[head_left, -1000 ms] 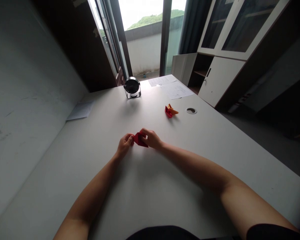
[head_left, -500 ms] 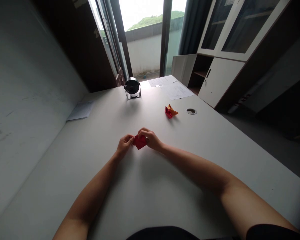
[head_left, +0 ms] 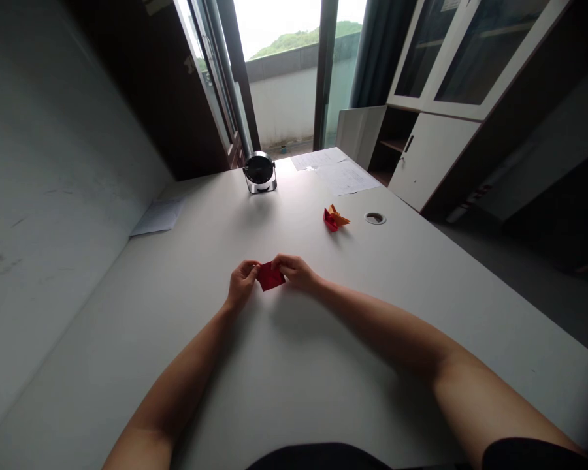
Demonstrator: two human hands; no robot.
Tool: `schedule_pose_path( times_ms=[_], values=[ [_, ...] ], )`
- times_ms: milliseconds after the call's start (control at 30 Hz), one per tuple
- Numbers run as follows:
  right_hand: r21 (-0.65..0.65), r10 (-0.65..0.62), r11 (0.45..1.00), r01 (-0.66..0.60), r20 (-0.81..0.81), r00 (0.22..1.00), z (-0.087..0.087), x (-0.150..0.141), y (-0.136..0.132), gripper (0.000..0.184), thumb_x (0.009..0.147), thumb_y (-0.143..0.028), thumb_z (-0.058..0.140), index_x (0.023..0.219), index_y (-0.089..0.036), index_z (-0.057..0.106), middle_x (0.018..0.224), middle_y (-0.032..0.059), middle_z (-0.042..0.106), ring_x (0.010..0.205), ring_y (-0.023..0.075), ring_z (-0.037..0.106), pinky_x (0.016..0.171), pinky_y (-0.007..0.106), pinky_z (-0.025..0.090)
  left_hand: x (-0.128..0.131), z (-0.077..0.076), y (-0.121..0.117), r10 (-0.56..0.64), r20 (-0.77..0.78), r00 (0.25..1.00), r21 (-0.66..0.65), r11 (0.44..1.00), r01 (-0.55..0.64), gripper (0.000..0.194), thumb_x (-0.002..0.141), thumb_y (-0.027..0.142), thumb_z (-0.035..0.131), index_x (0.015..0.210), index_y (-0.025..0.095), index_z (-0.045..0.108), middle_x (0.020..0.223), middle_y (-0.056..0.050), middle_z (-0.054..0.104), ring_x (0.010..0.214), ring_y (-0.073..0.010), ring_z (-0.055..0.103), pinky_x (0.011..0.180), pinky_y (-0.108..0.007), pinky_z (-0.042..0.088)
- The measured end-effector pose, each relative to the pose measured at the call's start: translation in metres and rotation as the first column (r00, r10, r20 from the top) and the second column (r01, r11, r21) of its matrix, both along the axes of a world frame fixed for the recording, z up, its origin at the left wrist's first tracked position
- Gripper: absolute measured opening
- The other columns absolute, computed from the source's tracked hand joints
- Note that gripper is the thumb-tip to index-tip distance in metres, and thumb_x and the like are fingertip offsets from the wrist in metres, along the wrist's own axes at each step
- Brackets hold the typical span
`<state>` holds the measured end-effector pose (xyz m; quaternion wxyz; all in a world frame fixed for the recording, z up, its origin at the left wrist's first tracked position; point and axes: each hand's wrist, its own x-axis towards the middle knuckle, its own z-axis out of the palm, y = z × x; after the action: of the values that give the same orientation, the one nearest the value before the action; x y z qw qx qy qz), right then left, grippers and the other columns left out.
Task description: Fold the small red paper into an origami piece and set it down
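A small piece of red folded paper (head_left: 272, 277) is held between my two hands over the white table (head_left: 294, 378). My left hand (head_left: 244, 281) pinches its left edge between thumb and fingers. On the other side, my right hand (head_left: 294, 269) grips the upper right corner, its thumb lying on the face of the paper. Beyond my right hand, red and orange folded paper figures (head_left: 334, 219) rest close together on the table.
A round black device on a silver stand (head_left: 260, 171) stands near the far edge. Printed sheets (head_left: 345, 176) lie at the back right, beside a round cable hole (head_left: 375, 218). Another paper (head_left: 157, 217) lies by the left wall. A cabinet door (head_left: 361, 134) hangs open.
The red paper has turned slightly and shifted a little left, showing more of its face. My right hand's fingers have moved toward its upper right corner; my left hand keeps its pinch.
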<state>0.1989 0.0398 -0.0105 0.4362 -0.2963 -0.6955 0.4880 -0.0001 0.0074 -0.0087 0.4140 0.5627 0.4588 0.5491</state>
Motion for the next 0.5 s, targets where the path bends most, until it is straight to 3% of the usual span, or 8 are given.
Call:
schedule_pose_path(
  times_ms=[233, 367, 500],
  values=[
    [0.052, 0.137, 0.989, -0.141, 0.082, 0.987, 0.0052, -0.0003, -0.0046, 0.015, 0.079, -0.021, 0.06, 0.09, -0.013, 0.067, 0.078, 0.0035, 0.066, 0.07, 0.0138, 0.056, 0.063, 0.023, 0.044, -0.0018, 0.0002, -0.001, -0.036, 0.01, 0.999, -0.003, 0.999, 0.036, 0.025, 0.083, 0.037, 0.066, 0.098, 0.017, 0.064, 0.079, -0.002, 0.066, 0.069, -0.0129, 0.059, 0.065, -0.024, 0.047],
    [0.129, 0.027, 0.991, -0.043, 0.118, 0.993, 0.004, -0.0009, -0.0037, 0.018, 0.083, -0.032, 0.061, 0.085, -0.015, 0.067, 0.078, 0.0022, 0.064, 0.069, 0.0137, 0.054, 0.064, 0.025, 0.043, -0.0005, 0.0044, -0.0038, -0.026, -0.047, 0.999, 0.01, 1.0, 0.026, 0.03, 0.085, 0.041, 0.064, 0.103, 0.017, 0.064, 0.082, -0.003, 0.067, 0.071, -0.0134, 0.061, 0.068, -0.024, 0.048],
    [0.108, -0.084, 0.992, 0.067, 0.16, 0.984, 0.0022, -0.0008, -0.0025, 0.026, 0.084, -0.041, 0.061, 0.08, -0.015, 0.062, 0.069, -0.001, 0.058, 0.064, 0.0111, 0.048, 0.058, 0.022, 0.039, 0.0015, 0.0088, -0.0078, -0.041, -0.105, 0.994, 0.016, 0.999, 0.043, 0.036, 0.089, 0.045, 0.058, 0.111, 0.017, 0.062, 0.08, -0.003, 0.067, 0.068, -0.0139, 0.061, 0.068, -0.025, 0.049]
  ],
)
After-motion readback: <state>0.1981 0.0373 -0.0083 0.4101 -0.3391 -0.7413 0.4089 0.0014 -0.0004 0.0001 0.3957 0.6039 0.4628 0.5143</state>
